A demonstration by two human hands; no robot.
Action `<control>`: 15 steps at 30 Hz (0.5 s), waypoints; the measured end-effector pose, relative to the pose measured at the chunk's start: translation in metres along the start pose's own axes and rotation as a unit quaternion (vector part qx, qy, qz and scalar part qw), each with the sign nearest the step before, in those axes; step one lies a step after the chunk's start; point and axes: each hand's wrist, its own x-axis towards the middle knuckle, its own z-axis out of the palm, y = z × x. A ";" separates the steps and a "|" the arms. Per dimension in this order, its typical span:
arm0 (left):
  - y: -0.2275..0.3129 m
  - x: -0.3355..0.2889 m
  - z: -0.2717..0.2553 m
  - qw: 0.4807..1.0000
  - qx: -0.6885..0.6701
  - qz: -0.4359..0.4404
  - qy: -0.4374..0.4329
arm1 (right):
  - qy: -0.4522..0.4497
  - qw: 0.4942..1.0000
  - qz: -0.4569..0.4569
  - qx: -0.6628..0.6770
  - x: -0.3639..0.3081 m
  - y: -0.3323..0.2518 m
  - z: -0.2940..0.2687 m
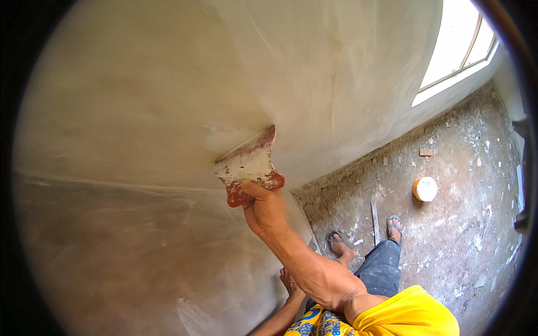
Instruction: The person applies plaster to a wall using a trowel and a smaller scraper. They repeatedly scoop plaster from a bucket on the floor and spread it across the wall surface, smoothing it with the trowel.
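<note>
My right hand (pixel 265 211) grips a wide red putty spreader (pixel 249 165) by its scalloped end, with the thumb lying on its near face. Pale putty coats much of the spreader, and its long straight edge meets the plastered wall (pixel 185 95). Streaks and slightly lighter patches mark the wall around the blade. Low down, partly behind my right arm, my left hand (pixel 292 284) is close to the darker lower wall (pixel 123 241). Its fingers look extended and seem to rest on that surface; part of the hand is hidden, and no tool shows in it.
A rough floor (pixel 448 241) spattered with white bits lies to the right. On it stand a white-lidded orange bucket (pixel 425 189), a small brick-coloured block (pixel 426 152) and a flat strip (pixel 375 223) beside my sandalled feet. A bright window (pixel 459 45) opens at upper right.
</note>
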 end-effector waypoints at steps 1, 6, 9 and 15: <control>-0.001 -0.001 0.000 1.000 0.009 0.012 -0.003 | -0.006 1.000 -0.002 0.005 -0.004 0.001 0.011; -0.003 0.000 -0.008 0.998 0.035 0.046 -0.009 | -0.037 0.998 -0.008 -0.042 -0.022 0.009 0.080; -0.003 0.010 -0.019 0.996 0.047 0.070 -0.008 | -0.031 0.998 -0.024 -0.046 -0.034 0.011 0.123; 0.018 0.028 -0.051 0.995 0.013 0.041 0.091 | -0.138 0.963 -0.052 -0.225 -0.070 -0.062 0.132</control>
